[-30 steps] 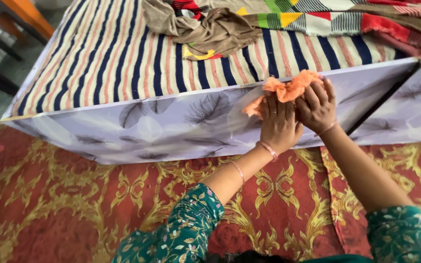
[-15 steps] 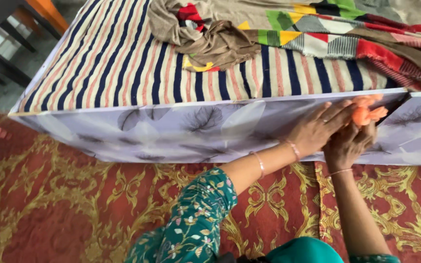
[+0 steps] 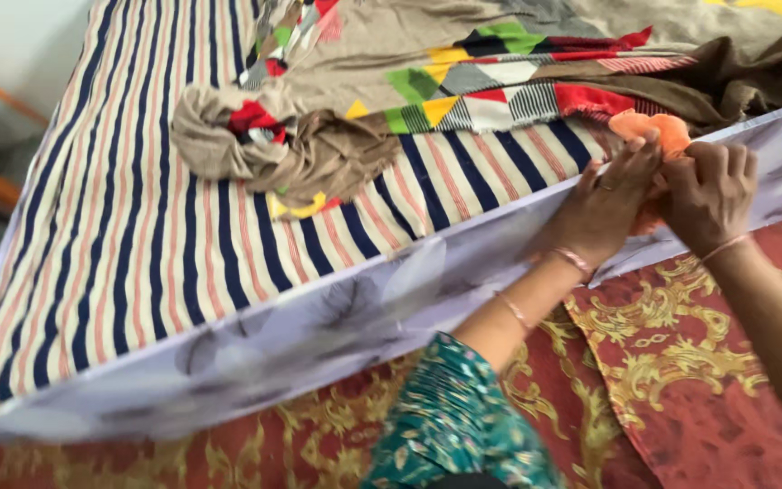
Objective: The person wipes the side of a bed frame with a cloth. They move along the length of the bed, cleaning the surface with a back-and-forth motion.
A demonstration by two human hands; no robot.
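Two hands meet at about two o'clock in the view, both on one orange cloth (image 3: 653, 136) bunched at the top edge of the bed's side panel (image 3: 337, 317). The left hand (image 3: 604, 208) lies flat against the panel, its fingers (image 3: 631, 167) held close together and stretched up toward one o'clock, their tips pressing the cloth — one ring shows on a finger. The right hand (image 3: 710, 195) sits just beside it at three o'clock, touching it, with fingers (image 3: 726, 161) curled and pressed together over the cloth's lower part, so only the cloth's top lobe shows above the knuckles. Two bangles (image 3: 575, 261) circle the left wrist and forearm, and one thin band (image 3: 724, 246) the right wrist. The one sleeve that shows clearly, green with a floral print (image 3: 450, 426), lies at six o'clock. The panel is pale, printed with grey feathers, and runs from eight o'clock up to two. Above it lies the striped mattress (image 3: 138, 226), carrying one crumpled brown scarf (image 3: 291, 145) at eleven o'clock and one patchwork blanket (image 3: 518, 81) at twelve to one. Under the arms lies the red carpet with gold scrolls (image 3: 681, 380).
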